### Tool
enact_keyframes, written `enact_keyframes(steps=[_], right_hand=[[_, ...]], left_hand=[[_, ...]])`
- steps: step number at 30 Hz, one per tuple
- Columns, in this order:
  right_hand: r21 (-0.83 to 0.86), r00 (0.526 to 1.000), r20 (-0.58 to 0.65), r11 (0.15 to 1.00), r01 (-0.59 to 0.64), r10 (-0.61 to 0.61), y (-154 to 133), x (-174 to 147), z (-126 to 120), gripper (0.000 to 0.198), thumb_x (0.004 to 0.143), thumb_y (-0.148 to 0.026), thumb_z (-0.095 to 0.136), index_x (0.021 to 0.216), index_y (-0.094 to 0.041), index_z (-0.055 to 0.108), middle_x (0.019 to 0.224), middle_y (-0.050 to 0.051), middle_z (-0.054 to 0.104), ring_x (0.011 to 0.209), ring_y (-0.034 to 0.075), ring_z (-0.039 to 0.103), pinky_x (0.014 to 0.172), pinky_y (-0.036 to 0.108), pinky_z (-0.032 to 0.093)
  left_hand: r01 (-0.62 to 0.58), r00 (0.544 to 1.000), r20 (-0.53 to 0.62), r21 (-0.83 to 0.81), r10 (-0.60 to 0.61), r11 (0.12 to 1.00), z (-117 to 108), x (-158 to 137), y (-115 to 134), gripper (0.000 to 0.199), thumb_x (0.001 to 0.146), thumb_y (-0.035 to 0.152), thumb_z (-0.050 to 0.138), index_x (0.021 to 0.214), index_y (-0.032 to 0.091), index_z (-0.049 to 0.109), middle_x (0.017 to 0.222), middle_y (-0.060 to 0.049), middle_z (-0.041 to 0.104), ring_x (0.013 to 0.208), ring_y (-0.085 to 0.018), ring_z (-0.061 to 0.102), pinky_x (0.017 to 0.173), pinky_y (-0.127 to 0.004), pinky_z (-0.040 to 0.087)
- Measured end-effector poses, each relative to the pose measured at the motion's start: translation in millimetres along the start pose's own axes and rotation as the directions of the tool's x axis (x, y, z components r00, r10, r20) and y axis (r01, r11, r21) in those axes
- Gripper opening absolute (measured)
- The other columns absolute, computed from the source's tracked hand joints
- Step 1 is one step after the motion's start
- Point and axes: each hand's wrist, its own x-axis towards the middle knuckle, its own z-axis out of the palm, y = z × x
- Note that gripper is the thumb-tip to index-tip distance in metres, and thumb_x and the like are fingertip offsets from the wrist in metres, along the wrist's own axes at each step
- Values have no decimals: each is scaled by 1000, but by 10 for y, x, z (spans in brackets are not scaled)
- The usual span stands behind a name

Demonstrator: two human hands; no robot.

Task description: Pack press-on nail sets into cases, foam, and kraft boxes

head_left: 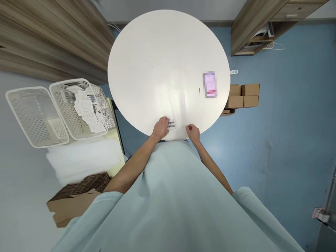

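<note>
- In the head view I have the small clear pack of dark round pieces [171,124] at the near rim of the white round table [157,45], just left of the light streaks in its top.
- I see two rows of pieces running left to right; its left end is covered, so I cannot tell which side is its long axis. The uncovered end points right, toward the other hand.
- My left hand [161,127] lies over that left end, fingers bent and close together; I cannot tell whether they grip the pack or merely rest on it.
- My right hand [193,132] is by the same rim, apart from the pack, fingers curled in narrow.
- Farther right I see a pixelated pink rectangle [210,85], its long axis running away from me, beside a small dark mark [199,91].
- Off to my left stands a white perforated basket [61,115] with white papers [85,106] inside.
</note>
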Motion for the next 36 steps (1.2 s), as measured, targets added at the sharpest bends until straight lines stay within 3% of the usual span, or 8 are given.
enact_keyframes(steps=[5,10,14,17,20,23,29,36], right_hand=[[-11,976,94,980,198,-196,-153,-88,44,16,103,-34,58,97,-24,69,99,3,78,90,19,72,84,30,53],[-52,884,244,905,422,-398,-398,-134,198,14,104,-29,59,95,-23,69,98,2,74,89,18,68,82,29,49],[-169,852,367,874,455,-372,-539,-91,419,16,106,-28,58,97,-23,69,103,3,75,88,19,66,74,29,46],[-262,842,417,842,471,-341,-585,-44,606,21,107,-28,56,92,-23,69,103,4,76,87,20,66,72,30,44],[-323,823,461,801,505,-332,-608,-27,762,26,109,-27,53,90,-23,70,102,5,76,90,21,67,71,30,44],[-362,805,494,764,535,-329,-634,-49,855,29,110,-27,49,92,-23,71,106,7,77,96,22,68,72,30,45],[-347,829,456,794,500,-323,-663,-122,812,25,111,-34,53,99,-23,73,112,6,77,98,22,70,77,31,49],[-259,964,160,933,250,-214,-500,8,583,21,106,-40,61,116,-24,72,117,8,76,104,25,71,88,36,54]], left_hand=[[0,1000,-18,-34,0,999,25,-6,15,66,81,12,68,143,18,49,154,-19,51,141,-37,49,107,-49,55],[-2,998,-66,-159,-9,987,30,-72,10,68,83,16,67,149,16,49,157,-20,51,144,-38,49,116,-52,50],[168,954,-164,-403,-252,899,33,-201,-4,51,96,18,51,146,15,56,152,-18,59,138,-32,57,117,-47,50],[360,881,-39,-590,-471,723,49,-267,-17,36,105,34,45,129,18,68,137,-13,72,120,-28,69,109,-43,54],[453,836,78,-657,-543,603,84,-266,-43,33,101,49,58,112,21,74,121,-9,80,112,-27,73,102,-38,56],[486,815,93,-648,-572,587,133,-230,-94,22,92,41,70,101,22,76,112,-8,82,108,-26,75,97,-34,56],[503,814,105,-621,-572,602,210,-187,-212,20,95,36,64,98,23,77,105,-6,82,103,-25,75,94,-33,55],[536,792,106,-594,-602,600,236,-149,-185,20,98,36,61,102,23,75,109,-8,82,104,-26,74,93,-35,55]])
